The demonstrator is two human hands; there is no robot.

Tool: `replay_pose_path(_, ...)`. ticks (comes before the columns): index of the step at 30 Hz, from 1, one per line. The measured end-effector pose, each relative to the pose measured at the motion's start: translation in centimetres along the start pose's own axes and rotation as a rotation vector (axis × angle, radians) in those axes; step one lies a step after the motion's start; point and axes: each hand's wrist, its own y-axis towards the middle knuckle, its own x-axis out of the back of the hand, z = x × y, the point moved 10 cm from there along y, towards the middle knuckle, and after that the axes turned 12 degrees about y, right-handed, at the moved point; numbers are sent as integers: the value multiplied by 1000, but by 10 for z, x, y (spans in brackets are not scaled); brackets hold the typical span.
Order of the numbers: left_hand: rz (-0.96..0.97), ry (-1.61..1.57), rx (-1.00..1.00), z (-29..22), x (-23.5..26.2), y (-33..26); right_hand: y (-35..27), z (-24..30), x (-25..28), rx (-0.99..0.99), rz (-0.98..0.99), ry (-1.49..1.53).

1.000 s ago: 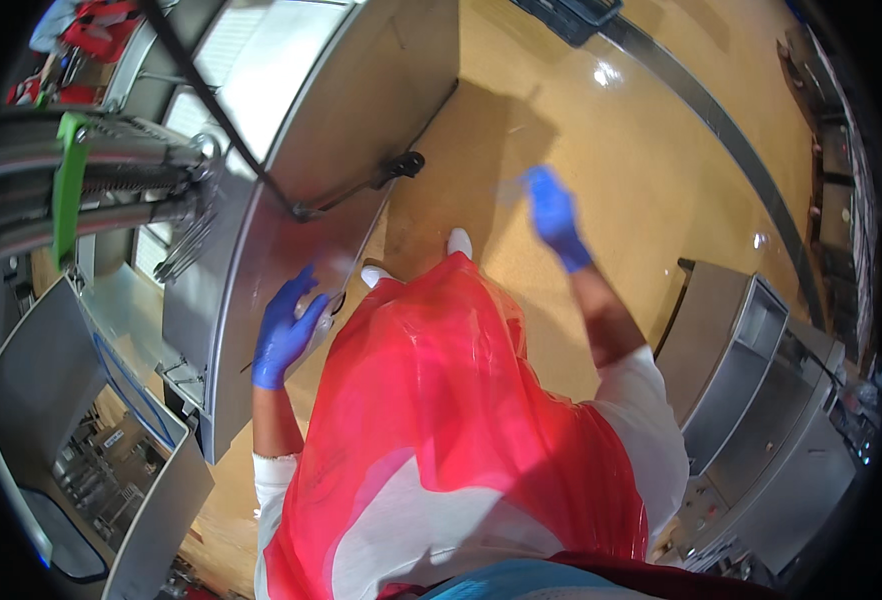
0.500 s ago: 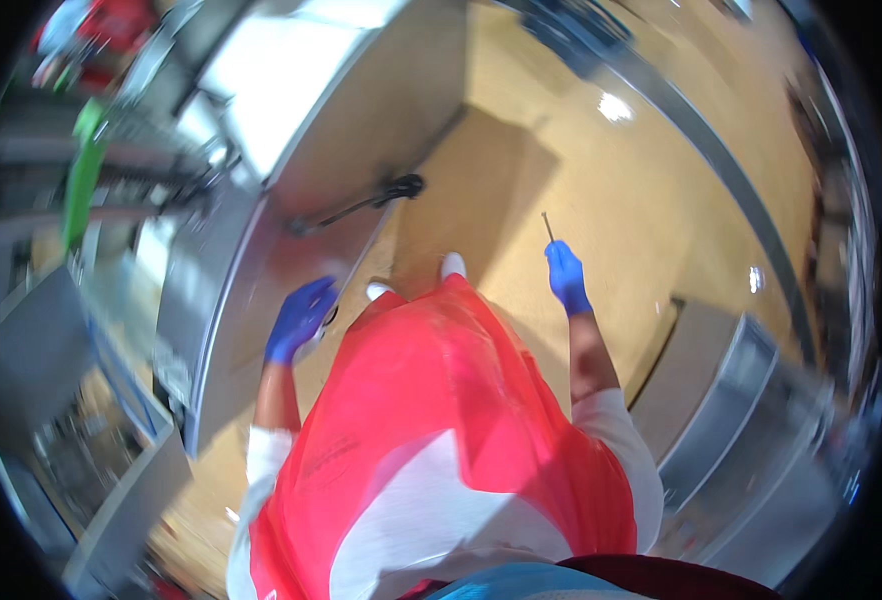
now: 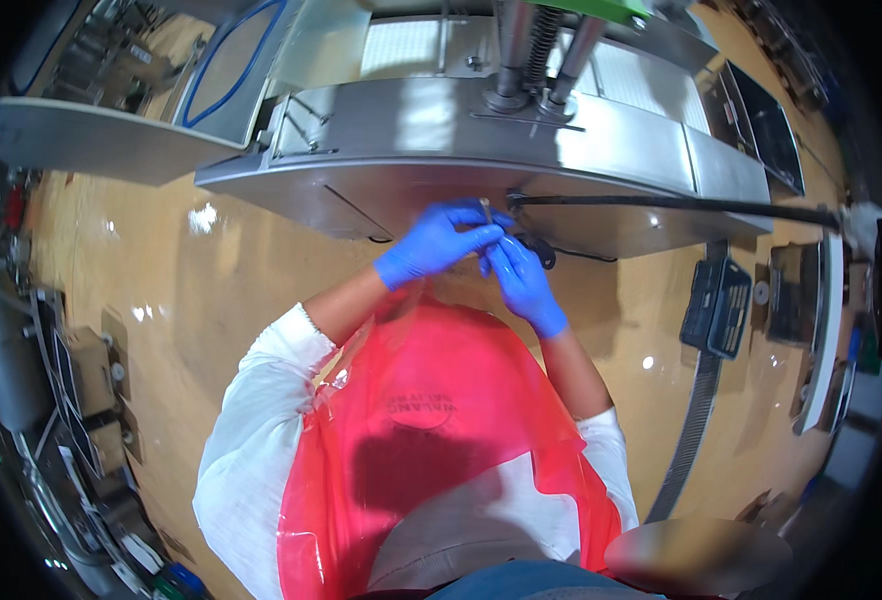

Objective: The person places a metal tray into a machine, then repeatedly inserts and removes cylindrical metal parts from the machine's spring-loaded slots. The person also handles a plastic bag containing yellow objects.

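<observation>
One slim metal tool (image 3: 486,210): just before the stainless-steel machine (image 3: 361,135), long axis toward it. Your left hand (image 3: 433,243): machine-side, fingers curled alongside. Your right hand (image 3: 523,285): fingers narrowed, meeting them; cannot tell which grips.

Place: factory workroom, possibly food processing | steel machine (image 3: 361,115) | grated floor channel (image 3: 688,440) | red plastic apron (image 3: 451,365)
</observation>
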Motion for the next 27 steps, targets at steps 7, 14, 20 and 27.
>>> replay_pose_path(7, -413, 259, -277, -8, 128, -56, 87, 30, -86, 215, 208, -256)
replay_pose_path(14, -413, 404, -151, 28, 208, -71, 153, 84, -122, 101, 82, -380)
replay_pose_path(20, -18, 520, -399, 18, 181, -33, 122, 35, -100, -236, -121, -78)
replay_pose_path(27, 698, 420, -696, -21, 35, 2, -21, 37, -45, -258, -677, 317)
